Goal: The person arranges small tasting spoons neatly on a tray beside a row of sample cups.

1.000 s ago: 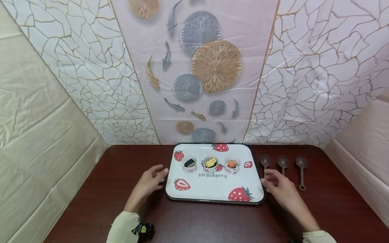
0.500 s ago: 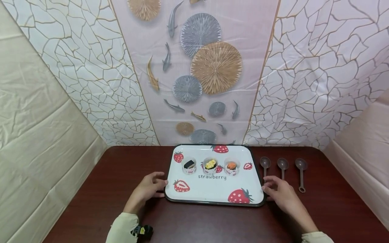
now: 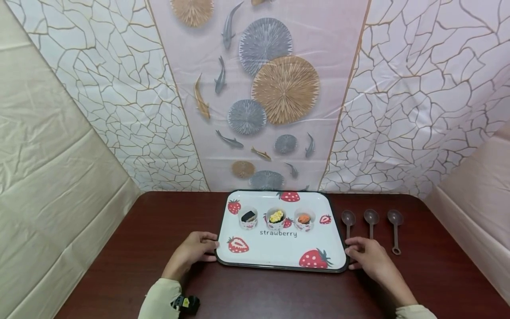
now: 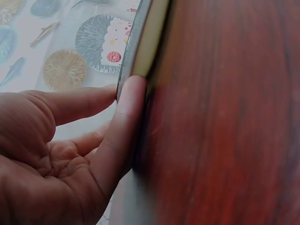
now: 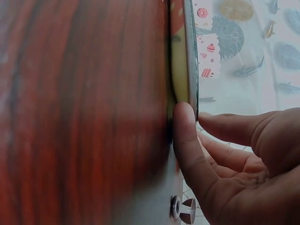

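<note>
A white tray [image 3: 271, 252] with a dark rim and strawberry prints lies on the table. My left hand [image 3: 194, 249] pinches its left edge; in the left wrist view, the thumb touches the rim and a finger [image 4: 129, 103] lies under it. On the opposite edge, my right hand [image 3: 370, 257] pinches the rim the same way, a finger [image 5: 185, 124] below. Three small paper cups stand in a row on the tray. They hold a black-wrapped piece of food [image 3: 249, 216], a yellow-topped one [image 3: 276, 216] and an orange-topped one [image 3: 304, 219].
Three brown spoons lie side by side right of the tray: one spoon [image 3: 348, 218] is partly hidden by my right hand, then a middle spoon [image 3: 371, 217] and an outer spoon [image 3: 395, 218]. Patterned cloth [image 3: 279, 146] rises behind the dark red table [image 3: 131, 257].
Both hands have come down along the tray's sides, closer to its front corners, and have gone from beside the edges to pinching them. The tray looks nearly unmoved.
</note>
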Available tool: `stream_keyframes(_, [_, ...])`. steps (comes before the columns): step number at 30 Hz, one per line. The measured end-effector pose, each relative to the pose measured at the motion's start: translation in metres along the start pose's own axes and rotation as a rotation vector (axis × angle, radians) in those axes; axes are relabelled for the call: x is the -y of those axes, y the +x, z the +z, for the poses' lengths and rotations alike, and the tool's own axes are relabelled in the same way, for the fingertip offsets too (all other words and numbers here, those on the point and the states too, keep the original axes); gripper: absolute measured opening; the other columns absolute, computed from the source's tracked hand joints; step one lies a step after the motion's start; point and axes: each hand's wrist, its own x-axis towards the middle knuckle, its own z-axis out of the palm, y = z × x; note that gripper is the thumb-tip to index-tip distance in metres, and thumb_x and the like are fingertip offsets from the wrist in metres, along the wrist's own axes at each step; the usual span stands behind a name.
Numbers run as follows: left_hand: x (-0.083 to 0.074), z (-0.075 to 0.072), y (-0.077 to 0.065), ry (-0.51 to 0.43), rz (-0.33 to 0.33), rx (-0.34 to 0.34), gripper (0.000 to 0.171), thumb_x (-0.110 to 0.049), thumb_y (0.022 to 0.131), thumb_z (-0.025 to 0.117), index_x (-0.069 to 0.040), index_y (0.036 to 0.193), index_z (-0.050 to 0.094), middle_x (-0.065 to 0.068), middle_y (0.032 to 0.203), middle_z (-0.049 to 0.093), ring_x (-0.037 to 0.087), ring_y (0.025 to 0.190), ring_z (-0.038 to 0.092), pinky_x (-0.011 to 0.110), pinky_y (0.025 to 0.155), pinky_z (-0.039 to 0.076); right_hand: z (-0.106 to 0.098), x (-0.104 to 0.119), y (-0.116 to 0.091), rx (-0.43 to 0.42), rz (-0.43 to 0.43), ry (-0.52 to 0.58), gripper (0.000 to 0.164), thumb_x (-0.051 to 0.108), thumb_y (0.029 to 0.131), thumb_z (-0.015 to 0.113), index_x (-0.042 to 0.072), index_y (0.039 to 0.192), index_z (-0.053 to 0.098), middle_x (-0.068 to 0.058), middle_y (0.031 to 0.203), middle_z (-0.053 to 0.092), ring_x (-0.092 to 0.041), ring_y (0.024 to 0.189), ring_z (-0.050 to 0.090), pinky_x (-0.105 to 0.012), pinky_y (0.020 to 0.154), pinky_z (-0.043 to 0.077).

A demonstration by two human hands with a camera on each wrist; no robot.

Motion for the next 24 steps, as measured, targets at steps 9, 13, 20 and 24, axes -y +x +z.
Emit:
stream_keyframes(9, [0.004,-0.004,0.006,-0.048,-0.004,0.067,0.036,-0.001,0.101,0.067,0.016,0.131,0.060,0.020,0.109,0.070,0.020,0.088,0.073,0.035,0.078,0.068,-0.004,0.001,-0.002,-0.013,-0.006,-0.014,0.029,-0.003,0.104,0.058,-0.019,0.128,0.058,-0.017,0.098,0.070,-0.024,0.073,0.073,-0.035,0.065,0.066])
stream_keyframes(13, [0.006,-0.004,0.009,-0.068,-0.009,0.066,0.038,-0.003,0.099,0.070,0.017,0.130,0.061,0.020,0.109,0.070,0.018,0.085,0.074,0.033,0.079,0.067,-0.008,0.001,-0.003,-0.031,-0.012,-0.028,0.029,-0.002,0.104,0.059,-0.019,0.127,0.059,-0.016,0.097,0.070,-0.023,0.075,0.072,-0.034,0.064,0.066])
stream_keyframes(20, [0.010,-0.006,0.010,-0.086,-0.031,0.032,0.038,-0.005,0.097,0.074,0.014,0.128,0.065,0.019,0.111,0.072,0.018,0.088,0.074,0.036,0.080,0.067,-0.017,-0.001,-0.003,-0.050,-0.027,-0.032,0.031,0.003,0.106,0.058,-0.019,0.128,0.058,-0.023,0.102,0.072,-0.023,0.078,0.072,-0.033,0.065,0.067])
stream_keyframes(24, [0.013,-0.008,0.009,-0.096,-0.033,0.034,0.041,-0.006,0.096,0.075,0.014,0.130,0.065,0.019,0.113,0.072,0.018,0.090,0.075,0.036,0.082,0.067,-0.020,-0.002,-0.003,-0.057,-0.010,-0.023,0.033,0.006,0.108,0.056,-0.020,0.130,0.057,-0.028,0.107,0.071,-0.022,0.079,0.072,-0.034,0.066,0.067])
